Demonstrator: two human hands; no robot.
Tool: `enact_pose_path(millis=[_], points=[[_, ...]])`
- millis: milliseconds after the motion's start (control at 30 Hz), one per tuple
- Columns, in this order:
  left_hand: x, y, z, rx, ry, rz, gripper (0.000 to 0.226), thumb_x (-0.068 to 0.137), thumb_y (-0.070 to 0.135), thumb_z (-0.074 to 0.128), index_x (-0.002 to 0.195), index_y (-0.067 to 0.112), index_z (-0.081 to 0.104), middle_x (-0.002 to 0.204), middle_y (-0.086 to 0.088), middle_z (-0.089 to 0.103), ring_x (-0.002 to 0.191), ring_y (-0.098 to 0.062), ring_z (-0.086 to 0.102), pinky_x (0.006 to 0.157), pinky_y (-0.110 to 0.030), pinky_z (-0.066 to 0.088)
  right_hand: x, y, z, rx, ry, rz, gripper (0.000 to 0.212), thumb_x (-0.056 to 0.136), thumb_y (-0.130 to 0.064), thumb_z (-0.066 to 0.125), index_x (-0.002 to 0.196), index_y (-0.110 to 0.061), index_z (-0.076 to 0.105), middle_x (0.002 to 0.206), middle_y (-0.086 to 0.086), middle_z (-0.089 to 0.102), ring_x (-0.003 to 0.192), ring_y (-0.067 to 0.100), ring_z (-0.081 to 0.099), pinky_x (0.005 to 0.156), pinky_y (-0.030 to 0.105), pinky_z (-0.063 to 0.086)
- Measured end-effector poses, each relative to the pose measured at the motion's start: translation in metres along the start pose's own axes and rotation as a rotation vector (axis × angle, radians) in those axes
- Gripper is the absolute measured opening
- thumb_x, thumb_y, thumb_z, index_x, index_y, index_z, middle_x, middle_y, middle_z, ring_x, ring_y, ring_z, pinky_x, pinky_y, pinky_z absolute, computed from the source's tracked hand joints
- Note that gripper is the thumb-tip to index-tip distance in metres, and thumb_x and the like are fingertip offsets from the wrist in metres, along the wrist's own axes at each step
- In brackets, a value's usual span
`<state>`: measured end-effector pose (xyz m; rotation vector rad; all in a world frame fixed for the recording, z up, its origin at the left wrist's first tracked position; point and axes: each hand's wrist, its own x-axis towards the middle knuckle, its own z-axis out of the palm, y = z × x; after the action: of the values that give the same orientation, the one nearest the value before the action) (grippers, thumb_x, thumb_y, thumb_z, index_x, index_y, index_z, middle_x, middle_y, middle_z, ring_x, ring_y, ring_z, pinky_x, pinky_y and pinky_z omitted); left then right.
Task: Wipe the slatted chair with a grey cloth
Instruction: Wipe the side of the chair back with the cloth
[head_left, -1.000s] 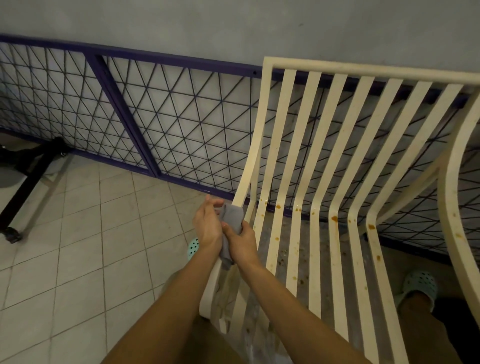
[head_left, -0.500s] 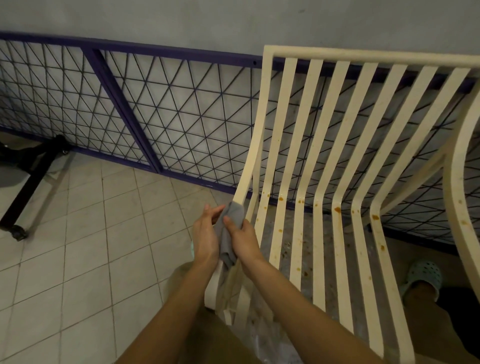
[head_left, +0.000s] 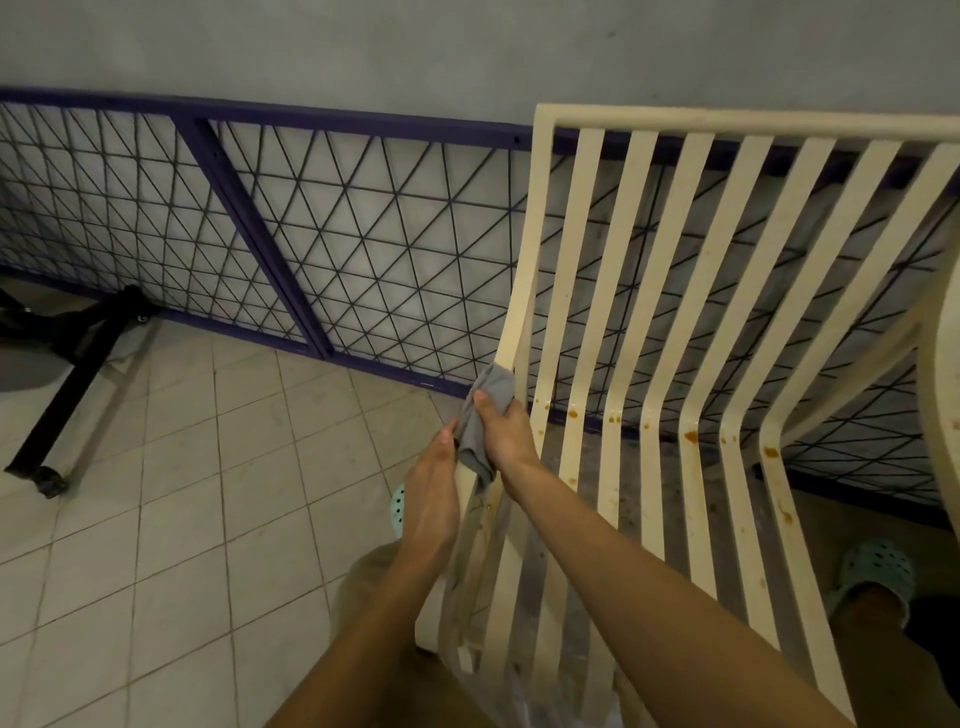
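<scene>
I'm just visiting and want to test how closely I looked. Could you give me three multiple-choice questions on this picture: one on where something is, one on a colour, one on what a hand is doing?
1. Where is the grey cloth?
A. round the chair's outer slat
B. on the floor tiles
C. over the top rail

2. What colour are the spots on the slats?
A. blue
B. orange-brown
C. green

3. What is the right hand doing?
A. hanging idle
B. lying flat on the floor
C. gripping the cloth

Answers:
1 A: it wraps that slat at its bend.
2 B: rusty blotches dot the slats near their bends.
3 C: its fingers curl round the cloth.
</scene>
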<state>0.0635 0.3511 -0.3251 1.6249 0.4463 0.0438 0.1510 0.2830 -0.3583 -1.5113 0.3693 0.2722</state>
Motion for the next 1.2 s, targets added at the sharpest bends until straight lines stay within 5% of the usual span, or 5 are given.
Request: enact_pose_path(millis=[167,467,600,767,1200], points=[[-0.001,-0.005,-0.002,-0.072,0.078,0.029,0.039,0.105,0.034,0.034,0.132,0.018,0.056,0.108,0.012,0.065,0.090,0.012,0.062,0.070,-0.005,0.047,-0.032,0.020,0.008,0.039,0.014,-0.026,0.039,0.096,-0.040,0.057,0.121,-0.009,0.055,0.109,0.011,0.068,0.096,0.023,0.068,0.088,0.043,0.057],[-0.006,-0.004,-0.004,-0.012,0.072,0.008,0.041,0.104,0.036,0.033,0.121,0.016,0.065,0.112,-0.004,0.069,0.107,-0.015,0.064,0.097,-0.034,0.048,-0.106,0.047,0.005,0.012,-0.075,0.007,0.011,0.100,-0.037,0.051,0.104,-0.026,0.052,0.096,-0.003,0.062,0.091,0.012,0.062,0.068,0.014,0.047],[-0.003,-0.005,-0.006,-0.003,-0.005,-0.045,0.043,0.104,0.039,0.035,0.114,0.014,0.070,0.103,-0.006,0.072,0.099,-0.017,0.066,0.094,-0.036,0.051,-0.113,0.065,-0.004,-0.050,-0.110,-0.035,0.031,0.095,-0.043,0.055,0.112,-0.018,0.057,0.106,0.002,0.065,0.104,0.025,0.062,0.089,0.037,0.050],[0.032,0.017,-0.003,0.160,0.043,-0.024,0.053,0.102,0.051,0.030,0.089,0.025,0.074,0.098,-0.003,0.073,0.096,-0.017,0.065,0.095,-0.038,0.049,-0.076,0.041,-0.010,-0.039,-0.196,0.000,0.028,0.096,-0.038,0.058,0.117,-0.020,0.058,0.107,0.001,0.069,0.098,0.014,0.066,0.078,0.020,0.051],[0.064,0.020,0.039,0.061,0.162,-0.087,0.057,0.100,0.055,0.029,0.095,0.018,0.071,0.089,-0.007,0.071,0.086,-0.021,0.067,0.081,-0.039,0.054,0.005,-0.008,-0.020,-0.138,-0.126,0.010,0.031,0.101,-0.033,0.051,0.110,-0.007,0.065,0.104,0.011,0.072,0.094,0.024,0.068,0.078,0.032,0.056]])
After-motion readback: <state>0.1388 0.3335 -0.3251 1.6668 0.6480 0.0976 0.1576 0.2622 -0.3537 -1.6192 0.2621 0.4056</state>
